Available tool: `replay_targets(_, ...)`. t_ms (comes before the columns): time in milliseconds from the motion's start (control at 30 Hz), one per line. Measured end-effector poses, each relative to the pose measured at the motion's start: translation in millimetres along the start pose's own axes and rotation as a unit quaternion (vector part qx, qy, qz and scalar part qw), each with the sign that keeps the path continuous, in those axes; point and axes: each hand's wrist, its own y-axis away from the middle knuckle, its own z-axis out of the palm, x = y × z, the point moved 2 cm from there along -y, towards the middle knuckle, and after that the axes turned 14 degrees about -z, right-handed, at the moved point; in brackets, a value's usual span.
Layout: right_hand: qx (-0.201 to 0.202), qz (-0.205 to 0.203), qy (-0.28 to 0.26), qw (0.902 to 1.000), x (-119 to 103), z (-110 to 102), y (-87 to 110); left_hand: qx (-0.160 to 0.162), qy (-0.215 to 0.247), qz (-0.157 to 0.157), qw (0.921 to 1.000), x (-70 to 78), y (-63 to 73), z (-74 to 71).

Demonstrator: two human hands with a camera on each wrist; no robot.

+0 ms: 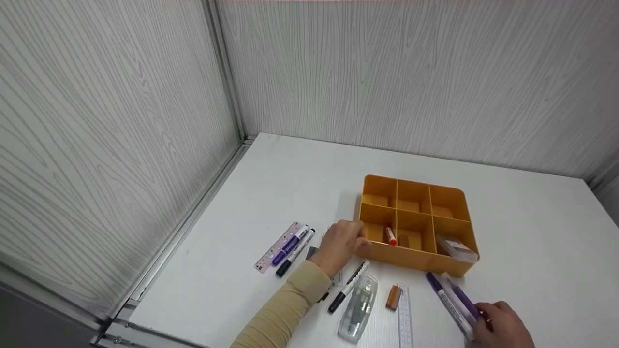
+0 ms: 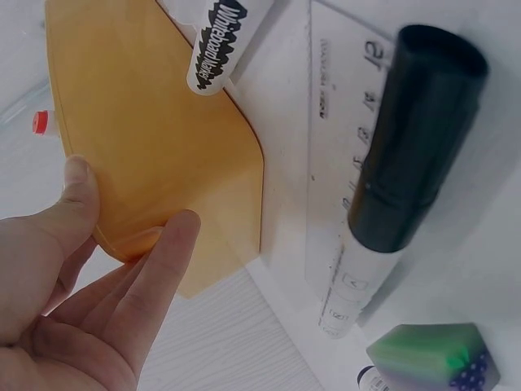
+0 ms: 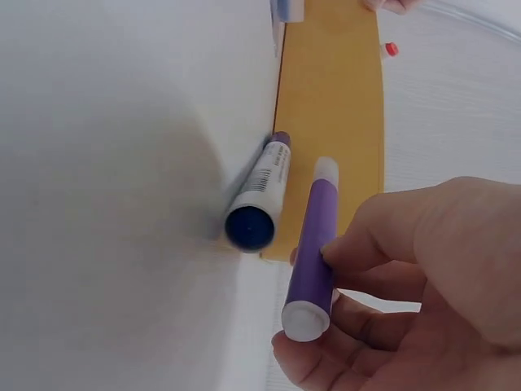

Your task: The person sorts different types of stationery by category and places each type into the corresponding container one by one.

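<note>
My left hand (image 1: 341, 244) grips the front left corner of an orange compartment box (image 1: 411, 257); in the left wrist view the thumb lies at the rim and the fingers go round the corner. Between thumb and fingers, my right hand (image 1: 503, 326) pinches a slim purple stick with white ends (image 3: 313, 244), pen-like in shape. Just left of that stick, a whiteboard marker with a purple cap (image 1: 447, 302) lies on the table. Inside the box are a red-ended marker (image 1: 390, 236), a small brown block (image 1: 404, 240) and a clear plastic case (image 1: 457, 249), each in a front compartment.
Before the box lie a black-capped whiteboard marker (image 1: 348, 287), a clear oblong case (image 1: 359, 309), an orange block (image 1: 394, 297) and a clear ruler (image 1: 405, 319). Left of my left arm are a pink ruler (image 1: 278, 246), a purple marker (image 1: 290, 245) and a black marker (image 1: 295, 253).
</note>
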Motion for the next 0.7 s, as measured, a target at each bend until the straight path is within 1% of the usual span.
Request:
replay_targets(67, 0.007, 0.007, -0.006, 0.9999, -4, -2, 0.0, 0.002, -0.001, 0.002, 1.0, 0.0, -0.3, -0.5)
replay_targets(200, 0.024, -0.007, -0.008, 0.9997, -12, -6, 0.8, 0.003, 0.003, 0.003, 1.0, -0.2, -0.5, -1.4)
replay_targets(267, 0.032, -0.025, -0.003, 0.9992, -17, -10, 0.3, -0.001, 0.004, 0.0, 1.0, -0.2, -0.6, -1.4)
replay_targets(433, 0.015, -0.049, -0.007, 0.9987, -32, -17, -1.6, -0.013, -0.007, -0.015, 0.9998, 0.4, -0.9, -1.1)
replay_targets(500, 0.013, -0.059, -0.005, 0.9982, -38, -20, -1.5, -0.016, -0.009, -0.018, 0.9997, 0.7, -0.7, -1.1)
replay_targets(533, 0.018, -0.067, -0.005, 0.9975, -42, -21, -1.1, -0.016, -0.009, -0.018, 0.9997, 0.7, -0.7, -1.0)
replay_targets(567, 0.028, -0.077, -0.003, 0.9966, -46, -23, -0.8, -0.017, -0.009, -0.017, 0.9997, 0.6, -0.6, -0.9)
replay_targets(633, 0.066, -0.113, 0.0, 0.9915, -53, -26, 0.7, -0.014, -0.007, -0.014, 0.9998, 0.4, -0.6, -0.5)
replay_targets(667, 0.089, -0.134, 0.0, 0.987, -58, -27, 1.2, -0.013, -0.007, -0.013, 0.9998, 0.2, -0.6, -0.2)
replay_targets(700, 0.117, -0.158, 0.003, 0.9805, -62, -28, 1.3, -0.012, -0.007, -0.012, 0.9998, 0.0, -0.6, 0.0)
